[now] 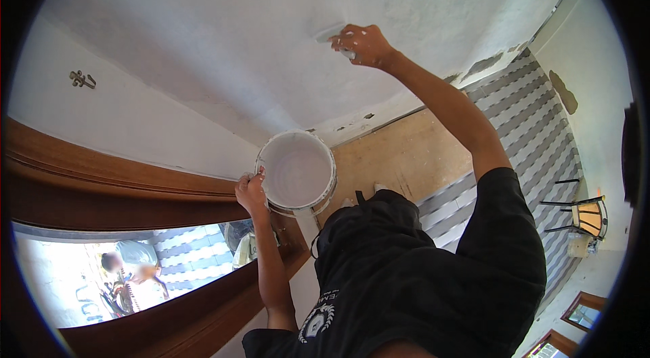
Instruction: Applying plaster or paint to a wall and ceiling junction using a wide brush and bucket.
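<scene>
My right hand (365, 45), spotted with white, is closed around a putty knife (330, 32). Its pale, wide blade lies against the grey-white wall (223, 26), and its handle is mostly hidden in my fingers. Lower and to the left is a round white bucket (298, 172), with a smooth whitish paste or liquid inside and smears around its rim. My left hand (250, 194), also marked with white, grips the bucket's left rim.
A brown wooden door frame (128, 175) runs along the left; beyond it a person (135, 266) bends over. A hook (82, 79) juts from the left wall. Brown sheeting (393, 155) covers floor beside patterned tiles (521, 107). A chair (588, 216) stands far right.
</scene>
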Motion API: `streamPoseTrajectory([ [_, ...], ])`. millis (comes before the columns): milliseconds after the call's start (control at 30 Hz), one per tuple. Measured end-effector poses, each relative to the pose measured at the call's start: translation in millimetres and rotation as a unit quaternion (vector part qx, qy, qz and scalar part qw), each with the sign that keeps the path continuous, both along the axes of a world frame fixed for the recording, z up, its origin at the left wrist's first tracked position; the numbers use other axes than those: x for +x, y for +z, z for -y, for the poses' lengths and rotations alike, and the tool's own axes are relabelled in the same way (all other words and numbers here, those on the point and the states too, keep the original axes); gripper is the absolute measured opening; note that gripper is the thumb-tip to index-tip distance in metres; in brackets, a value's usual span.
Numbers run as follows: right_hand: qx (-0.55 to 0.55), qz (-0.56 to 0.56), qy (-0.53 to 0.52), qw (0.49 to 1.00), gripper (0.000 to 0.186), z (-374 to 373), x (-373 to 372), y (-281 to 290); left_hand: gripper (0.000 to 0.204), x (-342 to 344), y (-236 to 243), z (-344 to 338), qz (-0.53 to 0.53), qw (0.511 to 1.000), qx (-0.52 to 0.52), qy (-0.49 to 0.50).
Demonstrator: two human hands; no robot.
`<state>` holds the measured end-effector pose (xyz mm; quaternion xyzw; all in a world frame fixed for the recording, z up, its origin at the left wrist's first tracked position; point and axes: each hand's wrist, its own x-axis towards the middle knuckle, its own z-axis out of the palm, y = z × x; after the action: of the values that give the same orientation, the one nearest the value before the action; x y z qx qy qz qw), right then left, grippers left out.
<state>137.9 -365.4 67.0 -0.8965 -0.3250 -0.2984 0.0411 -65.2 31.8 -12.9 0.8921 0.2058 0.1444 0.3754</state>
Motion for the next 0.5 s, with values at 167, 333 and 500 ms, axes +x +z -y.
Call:
streamPoseTrajectory([
  [167, 0.061, 0.201, 0.029, 0.977, 0.036, -5.6, -13.9, 71.8, 0.045, 2.8, -14.0, -12.2, 0.029, 1.0, 0.006, -0.003],
  [333, 0.141, 0.331, 0.076, 0.93, 0.031, -25.7, -13.1, 112.6, 0.043, 8.8, -23.1, -17.7, 0.047, 0.997, 0.05, -0.041],
  [500, 0.161, 0.229, 0.058, 0.958, 0.028, -41.1, -6.1, 34.5, 0.042, 9.8, -16.5, -12.6, 0.044, 0.998, 0.035, -0.032],
])
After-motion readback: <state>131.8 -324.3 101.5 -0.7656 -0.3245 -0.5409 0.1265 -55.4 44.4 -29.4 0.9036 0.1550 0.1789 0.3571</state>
